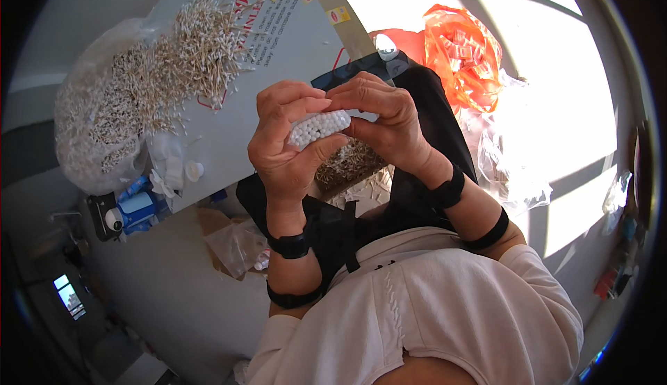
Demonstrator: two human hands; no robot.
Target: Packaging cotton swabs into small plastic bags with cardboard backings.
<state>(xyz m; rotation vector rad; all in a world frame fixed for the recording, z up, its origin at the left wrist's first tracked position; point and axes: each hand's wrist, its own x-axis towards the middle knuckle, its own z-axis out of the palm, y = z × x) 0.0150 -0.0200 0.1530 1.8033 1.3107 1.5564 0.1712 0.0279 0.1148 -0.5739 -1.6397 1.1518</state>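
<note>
Between my two hands is a bundle of cotton swabs [321, 128], its packed white tips turned toward me. My left hand [286, 131] is closed round its left end, with the thumb along the lower edge. From the right, my right hand [382, 117] pinches the other end, fingertips meeting those of the left on top. What looks like clear plastic shows at the bundle's right end. Below the hands stands a brown box [351, 176] of loose swabs. A large heap of swabs [187, 58] spreads over the grey table [278, 65] to the left.
A clear bag [83, 121] spills swabs at the table's left edge. Small yellow-and-white labels [339, 15] lie at the far edge. On the right, an orange bag [462, 58] holds reddish packs, with clear plastic bags [511, 183] nearby. A blue packet [137, 208] sits lower left.
</note>
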